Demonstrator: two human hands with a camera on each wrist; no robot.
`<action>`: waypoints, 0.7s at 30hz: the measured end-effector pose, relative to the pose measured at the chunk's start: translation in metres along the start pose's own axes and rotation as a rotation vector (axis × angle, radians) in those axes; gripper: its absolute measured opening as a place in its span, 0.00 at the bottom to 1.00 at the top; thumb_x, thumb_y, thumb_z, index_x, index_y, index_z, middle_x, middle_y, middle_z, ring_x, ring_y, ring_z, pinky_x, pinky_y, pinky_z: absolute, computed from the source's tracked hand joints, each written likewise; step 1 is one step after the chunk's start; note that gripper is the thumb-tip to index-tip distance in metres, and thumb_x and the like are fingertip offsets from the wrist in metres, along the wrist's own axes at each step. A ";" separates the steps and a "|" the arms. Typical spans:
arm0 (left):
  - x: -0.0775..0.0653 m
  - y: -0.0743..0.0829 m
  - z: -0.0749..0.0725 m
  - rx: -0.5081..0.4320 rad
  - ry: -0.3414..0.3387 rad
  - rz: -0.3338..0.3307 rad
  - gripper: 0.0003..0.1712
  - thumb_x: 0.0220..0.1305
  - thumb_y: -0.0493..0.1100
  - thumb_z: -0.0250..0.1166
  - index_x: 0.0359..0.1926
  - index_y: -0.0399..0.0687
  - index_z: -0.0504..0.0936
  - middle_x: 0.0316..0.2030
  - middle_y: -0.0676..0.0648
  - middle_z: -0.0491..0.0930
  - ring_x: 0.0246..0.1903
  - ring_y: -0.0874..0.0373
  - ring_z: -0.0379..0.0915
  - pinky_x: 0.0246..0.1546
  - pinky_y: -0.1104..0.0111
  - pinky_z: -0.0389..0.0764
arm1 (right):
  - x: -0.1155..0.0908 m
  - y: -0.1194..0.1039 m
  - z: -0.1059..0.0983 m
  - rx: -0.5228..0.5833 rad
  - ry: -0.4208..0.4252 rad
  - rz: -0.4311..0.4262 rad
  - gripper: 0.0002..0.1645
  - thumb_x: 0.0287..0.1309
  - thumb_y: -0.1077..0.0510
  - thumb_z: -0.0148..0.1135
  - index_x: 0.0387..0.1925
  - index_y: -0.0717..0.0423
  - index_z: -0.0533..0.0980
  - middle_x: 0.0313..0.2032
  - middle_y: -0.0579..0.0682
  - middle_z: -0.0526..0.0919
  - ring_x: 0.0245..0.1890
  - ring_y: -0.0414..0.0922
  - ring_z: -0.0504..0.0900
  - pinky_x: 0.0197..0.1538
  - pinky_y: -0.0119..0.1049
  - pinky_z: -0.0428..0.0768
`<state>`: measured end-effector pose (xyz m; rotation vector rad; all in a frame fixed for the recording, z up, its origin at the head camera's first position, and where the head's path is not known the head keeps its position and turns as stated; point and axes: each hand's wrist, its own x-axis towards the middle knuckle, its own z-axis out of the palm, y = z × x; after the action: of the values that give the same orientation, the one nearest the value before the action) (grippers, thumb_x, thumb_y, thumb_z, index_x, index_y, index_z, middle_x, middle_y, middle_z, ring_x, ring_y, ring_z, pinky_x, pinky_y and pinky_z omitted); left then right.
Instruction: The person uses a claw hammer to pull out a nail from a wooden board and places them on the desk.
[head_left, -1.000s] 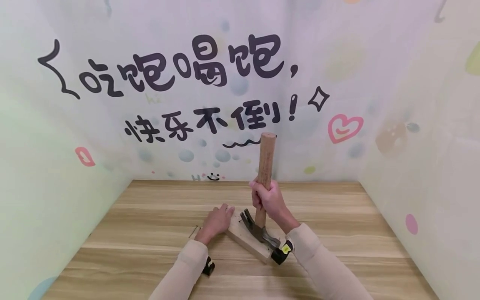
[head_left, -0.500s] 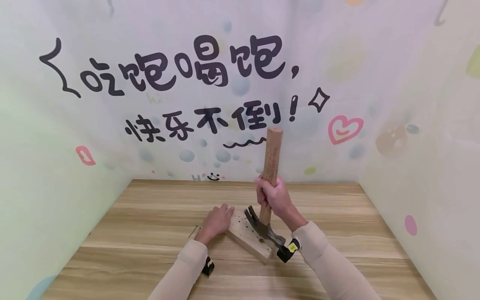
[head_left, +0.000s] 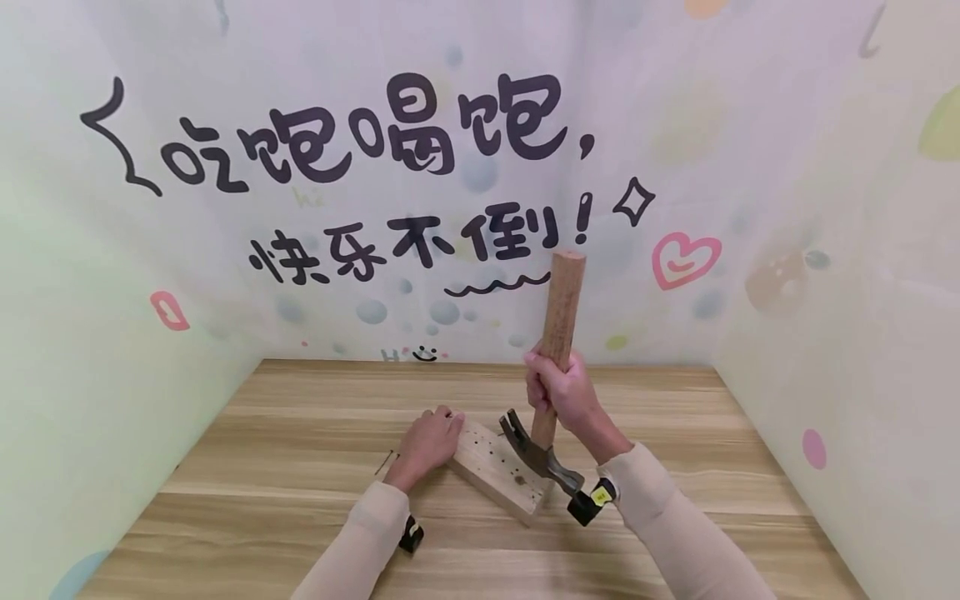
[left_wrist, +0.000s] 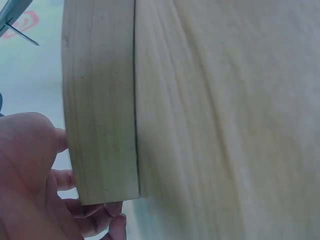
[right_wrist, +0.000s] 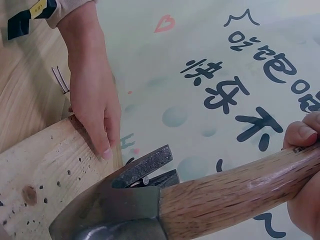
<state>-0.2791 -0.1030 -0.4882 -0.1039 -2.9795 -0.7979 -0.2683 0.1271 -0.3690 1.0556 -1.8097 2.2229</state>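
My right hand (head_left: pixel 567 393) grips the wooden handle of a claw hammer (head_left: pixel 564 304) midway along, with the handle upright and the steel head low. In the head view the hammer head overlaps the right part of a pale wooden block (head_left: pixel 487 471) dotted with small dark holes. A nail (left_wrist: pixel 22 34) sits in the claw, its pointed tip free of the wood in the left wrist view; its round head shows between the prongs in the right wrist view. At the block's far left end, my left hand (head_left: pixel 431 440) holds it, fingers curled round the end.
Two loose nails (head_left: pixel 387 461) lie on the wood-grain table (head_left: pixel 300 500) left of my left hand. Printed cloth walls (head_left: pixel 480 317) enclose the table at the back and both sides. Black wrist cameras are strapped to both wrists.
My right hand has carried the hammer to the right and slightly up, uncovering more holes in the block. The left hand and the block stay nearly where they were.
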 end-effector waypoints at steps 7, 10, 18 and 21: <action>-0.005 0.002 -0.006 0.017 0.082 0.000 0.25 0.74 0.56 0.53 0.55 0.41 0.79 0.47 0.36 0.80 0.48 0.38 0.77 0.46 0.47 0.77 | -0.002 -0.006 -0.001 0.011 -0.008 -0.016 0.17 0.69 0.65 0.48 0.23 0.69 0.60 0.10 0.54 0.62 0.08 0.44 0.62 0.11 0.37 0.63; -0.008 0.005 -0.010 0.054 0.118 0.008 0.24 0.73 0.56 0.56 0.54 0.40 0.79 0.48 0.36 0.79 0.50 0.39 0.75 0.46 0.47 0.76 | -0.003 -0.007 0.000 0.016 -0.006 -0.007 0.17 0.68 0.64 0.48 0.24 0.68 0.60 0.10 0.52 0.63 0.08 0.43 0.62 0.11 0.36 0.63; -0.018 0.019 -0.017 0.110 0.164 0.069 0.22 0.71 0.55 0.58 0.54 0.44 0.80 0.49 0.38 0.79 0.51 0.43 0.74 0.47 0.48 0.77 | -0.004 -0.010 0.002 0.038 -0.012 -0.021 0.16 0.69 0.64 0.48 0.25 0.67 0.60 0.10 0.53 0.62 0.07 0.44 0.62 0.11 0.37 0.62; -0.023 0.025 -0.020 0.065 0.159 0.107 0.20 0.70 0.53 0.60 0.53 0.45 0.81 0.48 0.39 0.80 0.50 0.43 0.75 0.46 0.49 0.78 | -0.004 -0.011 0.003 0.037 -0.016 -0.022 0.15 0.69 0.64 0.48 0.25 0.67 0.60 0.10 0.51 0.63 0.08 0.43 0.62 0.11 0.37 0.63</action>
<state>-0.2533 -0.0921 -0.4601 -0.1864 -2.8199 -0.6640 -0.2584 0.1291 -0.3620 1.0977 -1.7610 2.2501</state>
